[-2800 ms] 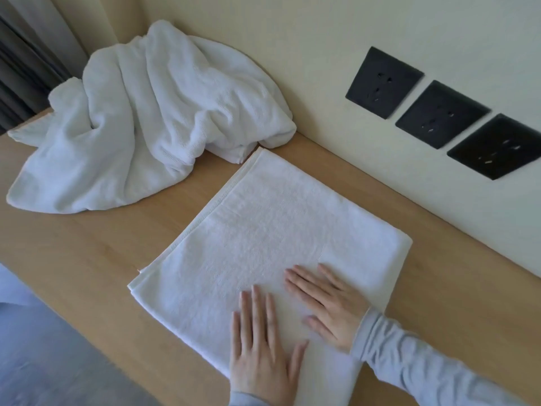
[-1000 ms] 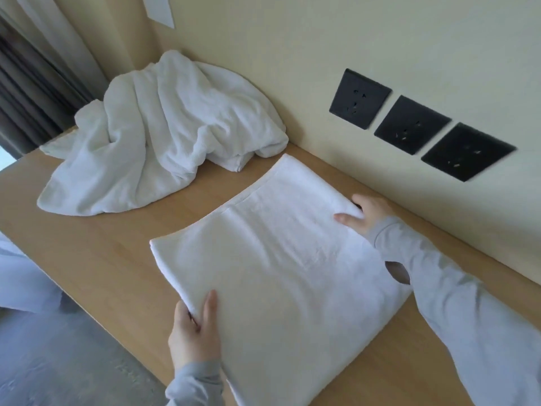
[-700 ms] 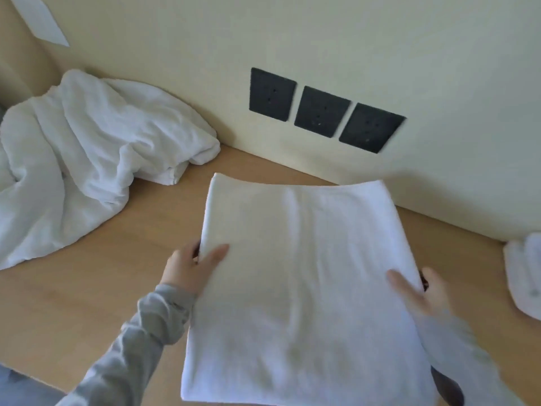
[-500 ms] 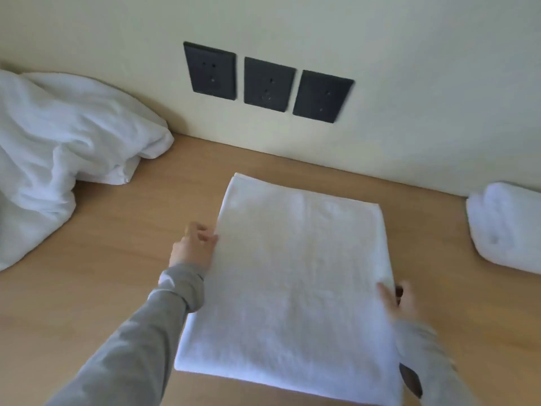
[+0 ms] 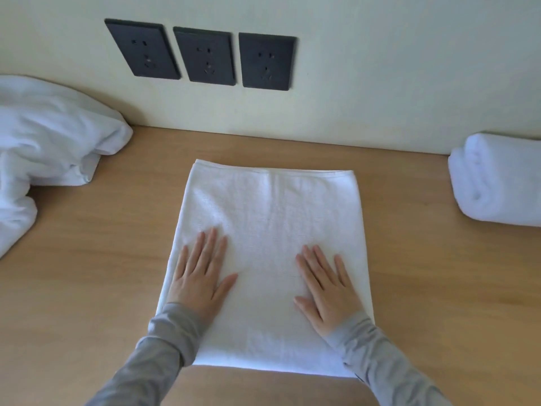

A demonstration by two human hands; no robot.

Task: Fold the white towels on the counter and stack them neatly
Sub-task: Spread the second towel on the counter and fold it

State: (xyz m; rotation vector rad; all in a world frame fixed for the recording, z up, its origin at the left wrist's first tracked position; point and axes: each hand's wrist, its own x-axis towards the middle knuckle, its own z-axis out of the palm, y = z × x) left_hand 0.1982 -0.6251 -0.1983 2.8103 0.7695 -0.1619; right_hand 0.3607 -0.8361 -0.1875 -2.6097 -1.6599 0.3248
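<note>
A white towel [image 5: 272, 218], folded into a flat rectangle, lies on the wooden counter [image 5: 102, 259] in the middle of the view. My left hand [image 5: 202, 276] presses flat on its left half with fingers straight. My right hand [image 5: 328, 288] lies flat on its right half the same way. A crumpled heap of white towels [image 5: 49, 142] sits at the far left against the wall. At the right edge, near the wall, lies a folded white towel [image 5: 497, 183], rolled thick.
A cream wall runs along the back of the counter and carries three black wall sockets [image 5: 205, 55] above the flat towel. Bare wood shows on both sides of the flat towel. The counter's front edge is out of view.
Both hands gripped the folded towel's side edges and carried it to the right, away from the heap. They have let go and now lie flat on top of it.
</note>
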